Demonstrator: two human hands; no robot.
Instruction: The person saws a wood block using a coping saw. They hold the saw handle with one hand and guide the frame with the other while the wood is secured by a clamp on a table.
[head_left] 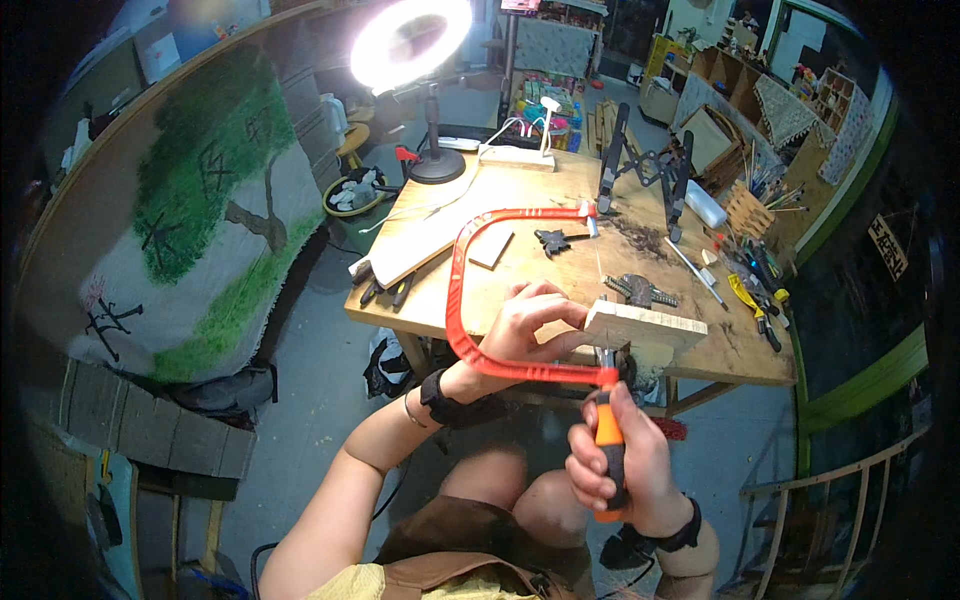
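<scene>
My right hand (625,460) is wrapped round the orange and black handle of a red-framed coping saw (460,260). The saw's thin blade runs upright from the handle toward the far end of the frame, crossing a pale wooden board (650,322) at the table's front edge. My left hand (535,320), its fingers curled, grips the left end of that board, just inside the saw's frame. Beyond the board lie a dark metal piece (635,290) and a small black tool (555,242); part of what supports the board is hidden beneath it.
The wooden table (390,312) carries a lit ring lamp (433,110), a power strip (516,156), loose boards (415,250), a black folding stand (675,185) and hand tools (750,305) at the right. A painted panel (190,200) stands left, a wooden railing (840,480) lower right.
</scene>
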